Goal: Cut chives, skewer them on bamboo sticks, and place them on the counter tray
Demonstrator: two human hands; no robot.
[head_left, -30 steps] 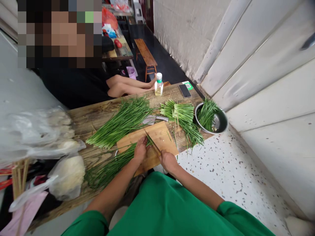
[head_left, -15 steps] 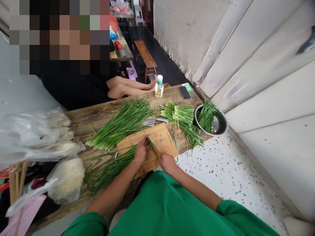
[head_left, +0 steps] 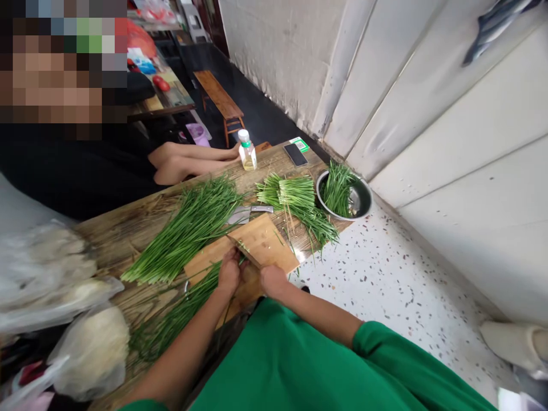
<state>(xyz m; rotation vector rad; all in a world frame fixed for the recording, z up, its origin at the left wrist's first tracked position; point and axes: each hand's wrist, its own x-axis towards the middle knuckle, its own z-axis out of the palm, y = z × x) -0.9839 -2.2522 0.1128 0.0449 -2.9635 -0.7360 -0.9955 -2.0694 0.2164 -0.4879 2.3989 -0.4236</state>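
Two hands on cutting board (head_left: 261, 242): left hand (head_left: 229, 273) clenched on chive bundle (head_left: 192, 297), stalks trailing left; right hand (head_left: 273, 280) apparently grasping skewer (head_left: 244, 249).

- My wooden table (head_left: 128, 228) carries a cutting board (head_left: 265, 242) at its near edge.
- A loose heap of chives (head_left: 188, 225) lies mid-table, left of the board.
- A cleaver (head_left: 248, 212) rests just beyond the board.
- Trimmed chive bundles (head_left: 295, 197) lie toward the right end, beside a metal bowl (head_left: 362, 200) on that edge.
- A small bottle (head_left: 247, 151) and a phone (head_left: 295, 154) stand along the far edge.
- Plastic bags (head_left: 55, 274) crowd the left end.
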